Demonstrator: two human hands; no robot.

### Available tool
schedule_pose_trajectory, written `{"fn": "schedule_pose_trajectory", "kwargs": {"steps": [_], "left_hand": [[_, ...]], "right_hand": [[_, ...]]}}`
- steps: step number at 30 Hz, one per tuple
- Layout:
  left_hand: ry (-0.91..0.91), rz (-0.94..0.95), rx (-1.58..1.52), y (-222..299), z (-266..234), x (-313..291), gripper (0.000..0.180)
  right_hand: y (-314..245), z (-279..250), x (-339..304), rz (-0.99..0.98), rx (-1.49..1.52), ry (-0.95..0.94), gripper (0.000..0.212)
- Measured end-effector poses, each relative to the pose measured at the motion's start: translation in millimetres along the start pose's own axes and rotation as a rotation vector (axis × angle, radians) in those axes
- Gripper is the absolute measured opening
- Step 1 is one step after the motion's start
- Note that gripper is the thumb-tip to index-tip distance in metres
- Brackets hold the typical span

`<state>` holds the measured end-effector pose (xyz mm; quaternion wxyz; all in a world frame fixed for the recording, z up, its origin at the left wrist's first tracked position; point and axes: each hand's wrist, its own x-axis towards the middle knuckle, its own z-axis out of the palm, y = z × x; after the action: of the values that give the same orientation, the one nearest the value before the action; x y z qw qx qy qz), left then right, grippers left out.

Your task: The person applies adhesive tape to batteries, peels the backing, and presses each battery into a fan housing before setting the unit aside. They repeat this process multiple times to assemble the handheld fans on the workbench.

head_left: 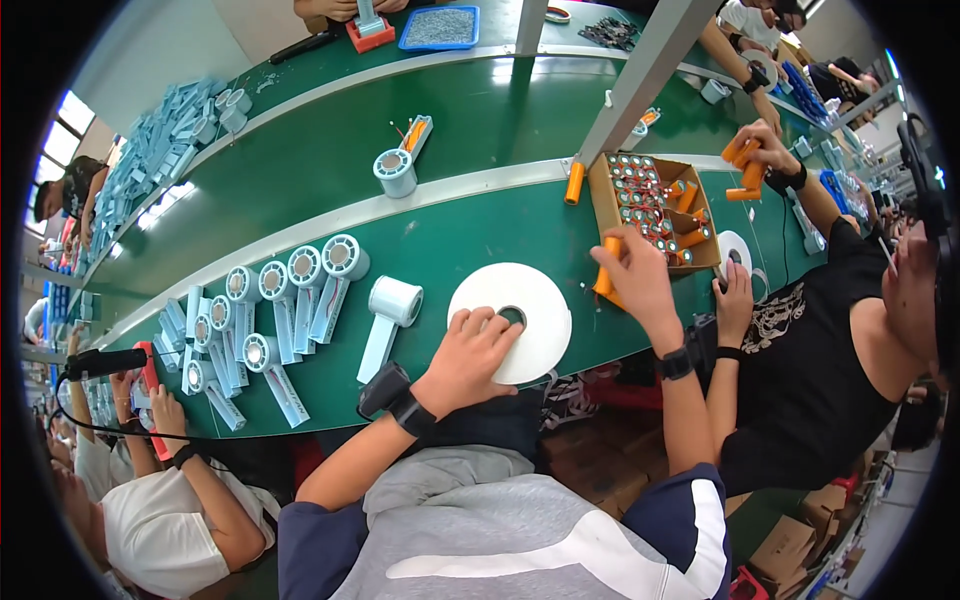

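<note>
My left hand (468, 352) lies curled over a wide flat roll of white tape (545, 315), its fingertips by the hole in the middle. Between the thumb and fingers of my right hand (640, 275) is an orange cylindrical battery (608, 262), just off the near left side of an open cardboard box (603, 190). Rows of batteries (640, 195) with red wires fill much of that box. Left of the roll, a pale blue handheld fan (396, 300) lies on the green table (430, 245).
Several more fans (305, 270) lie grouped at the left. One opened fan (396, 172) rests on the belt beyond the metal rail. A single orange battery (574, 184) stands by the slanting post (640, 80). At the right, a co-worker's hand (765, 150) holds orange batteries.
</note>
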<state>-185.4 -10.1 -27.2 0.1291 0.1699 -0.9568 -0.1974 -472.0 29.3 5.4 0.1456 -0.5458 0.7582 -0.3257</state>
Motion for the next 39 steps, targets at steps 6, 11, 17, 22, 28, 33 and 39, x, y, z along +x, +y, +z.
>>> {"fn": "schedule_pose_trajectory", "kwargs": {"steps": [6, 11, 17, 22, 28, 33, 39], "left_hand": [[0.091, -0.163, 0.033, -10, -7, -15, 0.081], [0.122, -0.214, -0.035, -10, -13, -26, 0.075], [0.159, -0.281, -0.081, 1, -48, -36, 0.072], [0.297, -0.208, -0.138, -1, -57, -44, 0.072], [0.449, -0.182, -0.231, 1, -38, -61, 0.072], [0.48, -0.196, -0.191, 5, -51, -59, 0.071], [0.437, -0.141, -0.098, -2, -57, -59, 0.06]], "right_hand": [[-20, 29, -51, 0.407, 0.485, 0.067, 0.029], [3, 68, -81, 0.07, -0.018, 0.296, 0.029], [16, 28, -75, -0.474, -0.433, 0.068, 0.03], [-11, 28, -57, -0.694, -0.482, -0.423, 0.022], [-18, 31, -65, -0.784, -0.558, -0.288, 0.014], [-26, 33, -81, -0.66, -0.697, -0.097, 0.011], [-70, 11, -64, -0.16, -0.021, -0.406, 0.017]]}}
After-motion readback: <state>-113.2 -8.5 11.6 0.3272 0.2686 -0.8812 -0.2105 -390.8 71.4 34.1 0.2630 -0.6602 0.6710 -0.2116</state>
